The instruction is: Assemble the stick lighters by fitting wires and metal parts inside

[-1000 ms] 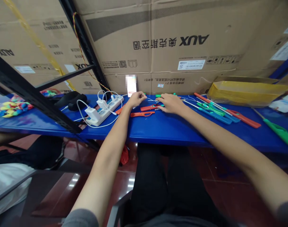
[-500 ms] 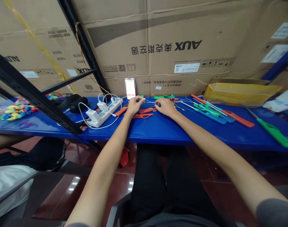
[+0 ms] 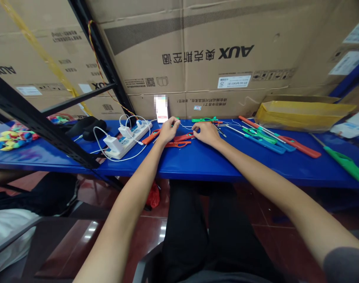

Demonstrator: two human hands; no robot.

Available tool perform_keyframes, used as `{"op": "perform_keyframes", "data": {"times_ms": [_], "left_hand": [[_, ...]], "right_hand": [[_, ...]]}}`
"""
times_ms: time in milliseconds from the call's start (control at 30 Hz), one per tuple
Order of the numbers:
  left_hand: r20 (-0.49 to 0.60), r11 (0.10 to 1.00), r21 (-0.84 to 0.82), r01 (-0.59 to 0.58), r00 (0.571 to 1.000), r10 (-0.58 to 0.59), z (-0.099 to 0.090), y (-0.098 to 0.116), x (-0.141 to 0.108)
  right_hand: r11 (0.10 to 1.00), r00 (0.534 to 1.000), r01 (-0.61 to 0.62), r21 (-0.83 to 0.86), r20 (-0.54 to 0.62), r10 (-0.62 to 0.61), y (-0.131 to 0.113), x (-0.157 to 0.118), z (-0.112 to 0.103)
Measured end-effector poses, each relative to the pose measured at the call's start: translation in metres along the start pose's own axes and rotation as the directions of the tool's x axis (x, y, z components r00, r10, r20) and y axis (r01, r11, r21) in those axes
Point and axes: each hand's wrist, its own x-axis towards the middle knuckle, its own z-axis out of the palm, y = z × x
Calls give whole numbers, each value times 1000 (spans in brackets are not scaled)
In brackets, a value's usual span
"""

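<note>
My left hand (image 3: 168, 131) is closed in a pinch above several orange-red lighter casing pieces (image 3: 183, 137) on the blue table. A thin white wire (image 3: 186, 127) runs from its fingertips across to my right hand (image 3: 207, 133). The right hand's fingers are curled together at the wire's other end, beside the red casing. Another orange-red casing piece (image 3: 178, 144) lies flat just in front. One more orange piece (image 3: 151, 136) rests left of my left hand. Behind my right hand lies a green casing piece (image 3: 203, 119). My fingers partly hide the wire ends.
A white power strip (image 3: 129, 141) with plugged-in chargers and cables sits at left, near a black shelf post (image 3: 43, 114). A lit phone (image 3: 161, 110) leans on the cardboard box (image 3: 197, 78). Several long-nosed lighters (image 3: 263, 143) and a yellow-taped box (image 3: 303, 114) are at right.
The view has shifted slightly. Both hands keep nearly the same position and pinch, with the wire still between them.
</note>
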Motion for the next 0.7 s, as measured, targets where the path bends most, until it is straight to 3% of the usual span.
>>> {"op": "perform_keyframes", "data": {"times_ms": [167, 367, 567, 700], "left_hand": [[-30, 993, 115, -22, 999, 25, 0, 0, -2], [68, 980, 196, -42, 997, 29, -3, -6, -1], [71, 958, 274, -89, 995, 72, -6, -9, 1], [111, 947, 301, -109, 991, 78, -7, -8, 2]], "right_hand": [[999, 998, -25, 42, -51, 28, -2, -1, -1], [994, 994, -41, 101, -95, 51, 5, 2, 5], [917, 977, -67, 393, -163, 141, 19, 12, 12], [838, 975, -70, 541, -140, 172, 29, 16, 12]]}}
